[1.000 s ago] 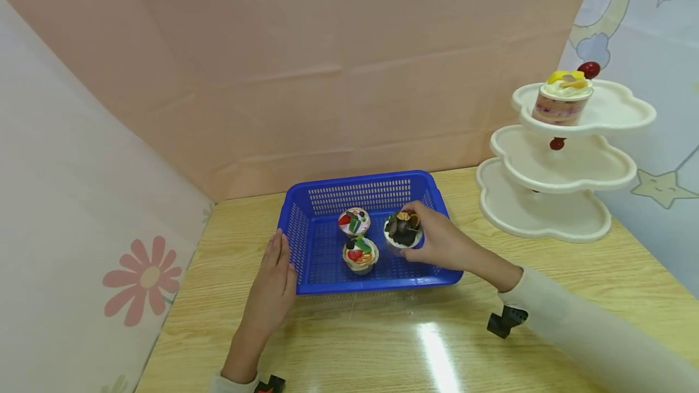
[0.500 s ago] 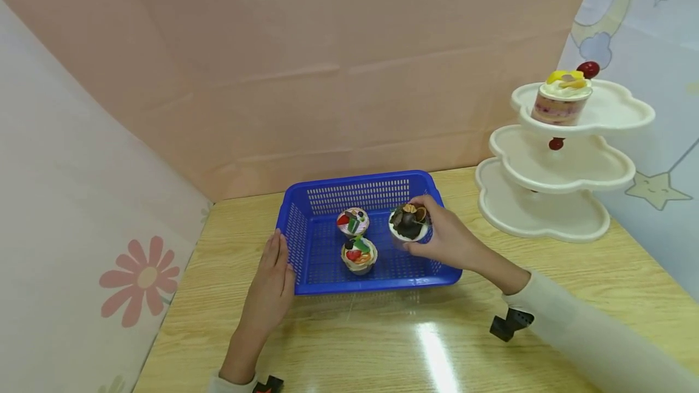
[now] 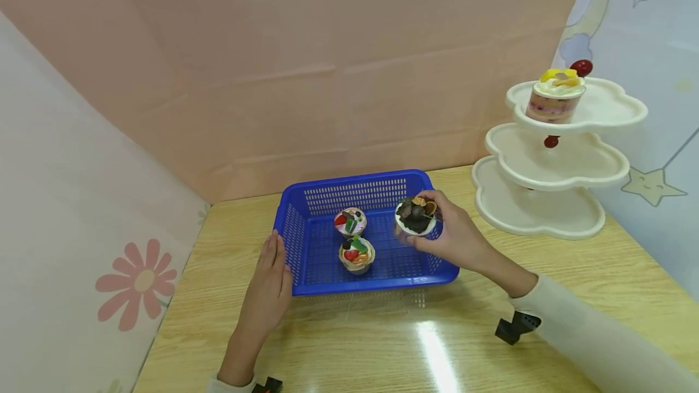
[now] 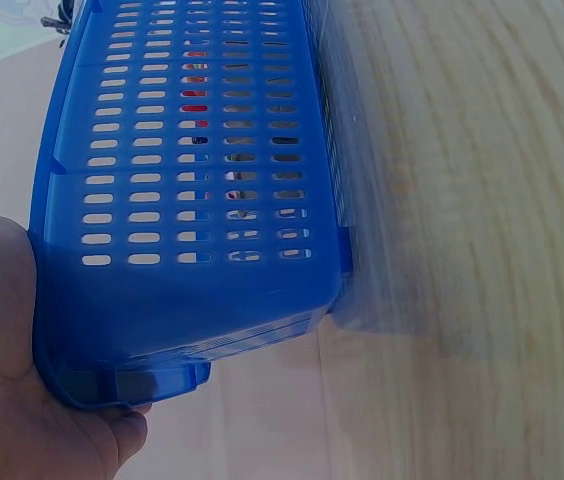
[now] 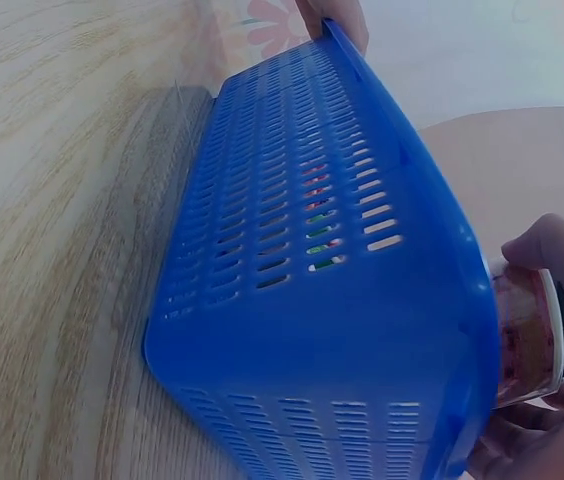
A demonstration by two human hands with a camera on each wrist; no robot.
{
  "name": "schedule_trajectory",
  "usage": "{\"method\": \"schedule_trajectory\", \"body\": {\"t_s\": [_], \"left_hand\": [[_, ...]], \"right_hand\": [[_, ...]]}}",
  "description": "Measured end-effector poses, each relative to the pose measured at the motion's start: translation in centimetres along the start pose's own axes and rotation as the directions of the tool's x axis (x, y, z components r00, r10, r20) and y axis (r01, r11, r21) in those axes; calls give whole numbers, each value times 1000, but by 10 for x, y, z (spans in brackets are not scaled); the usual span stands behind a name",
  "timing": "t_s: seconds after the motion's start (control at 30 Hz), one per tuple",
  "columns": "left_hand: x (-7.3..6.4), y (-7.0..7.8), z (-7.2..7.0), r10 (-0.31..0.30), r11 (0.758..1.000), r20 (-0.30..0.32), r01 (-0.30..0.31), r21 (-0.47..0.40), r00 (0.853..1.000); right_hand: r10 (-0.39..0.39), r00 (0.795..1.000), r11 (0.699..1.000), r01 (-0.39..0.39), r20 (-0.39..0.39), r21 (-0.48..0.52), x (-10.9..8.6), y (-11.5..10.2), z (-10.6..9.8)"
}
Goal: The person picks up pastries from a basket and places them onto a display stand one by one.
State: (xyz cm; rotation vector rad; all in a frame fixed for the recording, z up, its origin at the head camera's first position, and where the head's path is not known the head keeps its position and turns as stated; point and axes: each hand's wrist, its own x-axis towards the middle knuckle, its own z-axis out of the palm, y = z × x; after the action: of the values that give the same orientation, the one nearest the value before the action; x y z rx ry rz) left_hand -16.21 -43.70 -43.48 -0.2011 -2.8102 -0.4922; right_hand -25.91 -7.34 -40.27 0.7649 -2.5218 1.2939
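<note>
A dessert cup (image 3: 415, 218) with chocolate pieces and a walnut on top is held by my right hand (image 3: 455, 235) over the right side of the blue basket (image 3: 377, 285). In the right wrist view the clear cup (image 5: 527, 335) with pink layers shows at the basket's rim, thumb and fingers around it. My left hand (image 3: 266, 290) lies with straight fingers along the basket's left rim; in the left wrist view that hand (image 4: 12, 370) touches the rim at a corner. Inside the basket stand a pink-cream cupcake (image 3: 350, 222) and a cupcake with strawberry and green topping (image 3: 357, 255).
A white three-tier stand (image 3: 557, 162) with cloud-shaped trays is on the right of the wooden table (image 3: 371, 344). On its top tray sits a dessert cup with yellow fruit (image 3: 556, 97). A peach cloth backdrop (image 3: 273, 77) rises behind the basket.
My right hand has lifted the chocolate-topped dessert cup up and to the right, from inside the basket toward its right rim. The left hand stays at the left rim.
</note>
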Motion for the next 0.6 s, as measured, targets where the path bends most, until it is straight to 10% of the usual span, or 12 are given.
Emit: {"method": "schedule_trajectory", "body": {"t_s": [0.6], "left_hand": [[-2,-1,2,10,1000,-17,-10,-1,1000]], "right_hand": [[34,999,992,-33,-8,124,-15,-1,-34]]}}
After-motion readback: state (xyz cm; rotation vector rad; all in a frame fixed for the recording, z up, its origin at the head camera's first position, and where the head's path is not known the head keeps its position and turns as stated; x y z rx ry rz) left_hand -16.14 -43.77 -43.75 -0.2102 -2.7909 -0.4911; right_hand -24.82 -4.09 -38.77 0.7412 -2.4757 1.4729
